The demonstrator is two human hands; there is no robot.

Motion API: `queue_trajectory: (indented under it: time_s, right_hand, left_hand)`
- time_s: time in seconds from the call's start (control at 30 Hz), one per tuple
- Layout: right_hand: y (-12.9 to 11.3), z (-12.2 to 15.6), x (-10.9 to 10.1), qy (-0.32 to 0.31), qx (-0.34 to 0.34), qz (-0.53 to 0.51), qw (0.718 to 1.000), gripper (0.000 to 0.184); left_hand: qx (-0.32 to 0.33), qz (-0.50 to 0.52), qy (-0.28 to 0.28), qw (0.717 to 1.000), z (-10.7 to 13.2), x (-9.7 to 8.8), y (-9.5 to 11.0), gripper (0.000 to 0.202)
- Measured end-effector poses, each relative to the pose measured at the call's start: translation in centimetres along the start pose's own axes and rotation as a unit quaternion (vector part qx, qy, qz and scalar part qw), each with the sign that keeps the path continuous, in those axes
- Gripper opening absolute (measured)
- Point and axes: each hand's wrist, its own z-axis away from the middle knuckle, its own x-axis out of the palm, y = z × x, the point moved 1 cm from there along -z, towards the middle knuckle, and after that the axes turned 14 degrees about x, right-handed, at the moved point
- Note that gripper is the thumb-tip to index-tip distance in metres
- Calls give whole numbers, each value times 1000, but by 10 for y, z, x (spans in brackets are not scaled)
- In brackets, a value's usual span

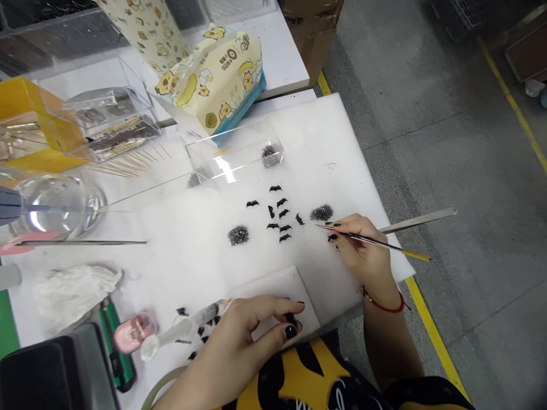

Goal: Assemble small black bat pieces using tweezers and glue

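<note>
My right hand (363, 250) is closed on a thin brush (376, 241) with a yellow end and on a pair of metal tweezers (421, 219), the brush tip pointing left toward a heap of black glitter (321, 213). Several small black bat shapes (281, 215) lie on the white foam board (171, 228) just left of that heap. A second glitter heap (238, 234) sits further left. My left hand (248, 336) pinches a small dark piece at the edge of a small white pad (273, 290), with a syringe (183, 327) under the palm.
A clear plastic box (233, 154) with glitter in a corner stands behind the bats, a printed tissue pack (213, 77) beyond it. At left are a glass bowl (60, 205), a crumpled white cloth (72, 290), a long needle tool (81, 243), a green tool (113, 341) and a pink clip (134, 332).
</note>
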Motion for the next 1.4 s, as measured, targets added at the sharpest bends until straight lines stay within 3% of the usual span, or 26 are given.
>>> queue_trajectory:
  time_s: [0.53, 1.4]
  right_hand:
    - [4, 1, -2, -6, -50, 16, 999, 19]
    - [7, 1, 2, 1, 25, -15, 1000, 11]
  left_hand:
    - [16, 5, 8, 1000, -2, -1, 2, 25]
    - [12, 28, 5, 1000, 1, -2, -2, 25]
